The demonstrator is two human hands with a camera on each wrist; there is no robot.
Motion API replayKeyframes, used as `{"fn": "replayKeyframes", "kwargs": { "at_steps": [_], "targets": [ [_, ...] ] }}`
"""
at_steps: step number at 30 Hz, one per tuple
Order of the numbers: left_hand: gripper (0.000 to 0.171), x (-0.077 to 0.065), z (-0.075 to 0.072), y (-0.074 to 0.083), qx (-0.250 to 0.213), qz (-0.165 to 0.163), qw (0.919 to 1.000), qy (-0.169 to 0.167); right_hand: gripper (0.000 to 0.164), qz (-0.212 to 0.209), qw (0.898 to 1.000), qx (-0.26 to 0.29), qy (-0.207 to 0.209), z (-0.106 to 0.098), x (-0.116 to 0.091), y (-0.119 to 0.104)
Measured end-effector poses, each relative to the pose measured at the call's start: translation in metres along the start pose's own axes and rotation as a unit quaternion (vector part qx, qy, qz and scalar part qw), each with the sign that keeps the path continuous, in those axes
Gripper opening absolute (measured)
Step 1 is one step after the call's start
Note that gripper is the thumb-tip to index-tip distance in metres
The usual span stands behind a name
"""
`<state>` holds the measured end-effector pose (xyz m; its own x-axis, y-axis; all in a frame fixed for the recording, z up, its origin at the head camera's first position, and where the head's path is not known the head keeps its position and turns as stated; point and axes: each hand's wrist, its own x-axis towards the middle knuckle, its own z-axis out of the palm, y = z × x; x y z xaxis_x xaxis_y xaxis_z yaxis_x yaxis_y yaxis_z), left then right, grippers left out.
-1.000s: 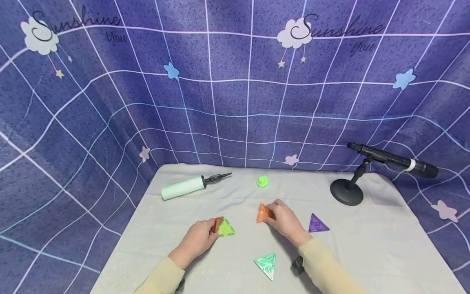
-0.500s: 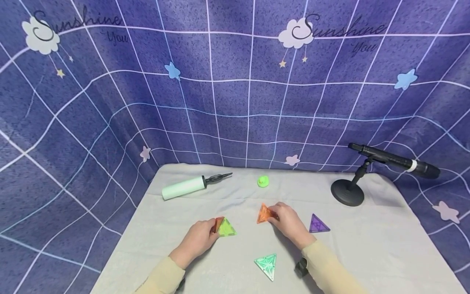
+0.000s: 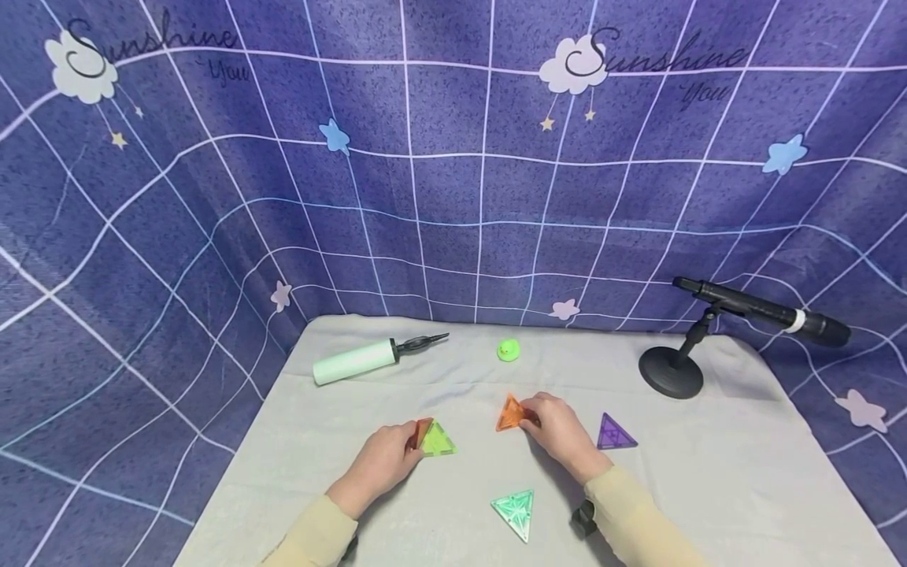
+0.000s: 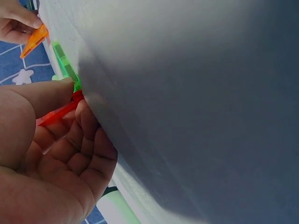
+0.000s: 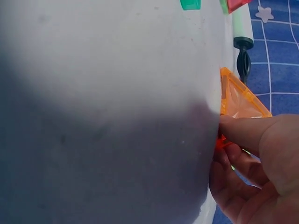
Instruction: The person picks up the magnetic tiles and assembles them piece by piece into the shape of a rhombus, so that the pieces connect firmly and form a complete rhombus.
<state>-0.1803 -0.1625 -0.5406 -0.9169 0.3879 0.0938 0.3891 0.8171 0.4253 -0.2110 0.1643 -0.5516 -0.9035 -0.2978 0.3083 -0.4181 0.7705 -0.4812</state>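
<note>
In the head view my left hand pinches a red triangular magnetic tile between thumb and fingers. A lime-green triangular tile lies against its right side. The left wrist view shows the thumb near the joint of the green tile and the red tile. To the right, my right hand pinches an orange triangular tile at its right side, tilted up from the cloth. The right wrist view has the thumb across the orange tile, hiding part of it.
A teal triangular tile lies in front, between the forearms. Right of my right hand is a purple triangular tile. Farther back are a pale green hand pump, a small green duck and a black microphone on a stand.
My right hand has shifted slightly rightward and nearer to me, with the orange tile still pinched. My left hand and the red and lime-green tiles look unchanged.
</note>
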Motion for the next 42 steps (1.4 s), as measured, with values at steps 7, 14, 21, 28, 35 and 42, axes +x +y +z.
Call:
{"fn": "replayKeyframes", "kwargs": {
  "at_steps": [7,14,21,28,35,42],
  "targets": [
    [0.022,-0.001,-0.001,0.001,-0.006,0.003,1.0000,0.001,0.018,0.007,1.000,-0.007,-0.008,0.000,0.000,-0.001],
    [0.019,-0.001,-0.001,0.001,-0.005,-0.002,1.0000,-0.003,0.015,0.007,1.000,-0.007,-0.016,-0.002,-0.001,-0.005],
    [0.018,0.000,-0.001,0.001,0.002,-0.001,1.0000,-0.005,0.014,-0.008,1.000,-0.012,-0.022,-0.001,-0.002,-0.012],
    [0.018,0.000,0.001,-0.001,0.008,-0.003,1.0000,-0.005,0.018,-0.024,0.999,-0.022,-0.024,0.004,-0.001,-0.017],
    [0.018,0.000,0.001,-0.001,0.005,-0.002,1.0000,-0.003,0.026,-0.032,0.999,-0.025,-0.029,0.005,0.000,-0.023],
    [0.018,0.000,-0.001,0.002,0.004,-0.006,0.9999,-0.007,0.018,-0.037,0.998,-0.029,-0.038,0.007,0.002,-0.030]
  ]
}}
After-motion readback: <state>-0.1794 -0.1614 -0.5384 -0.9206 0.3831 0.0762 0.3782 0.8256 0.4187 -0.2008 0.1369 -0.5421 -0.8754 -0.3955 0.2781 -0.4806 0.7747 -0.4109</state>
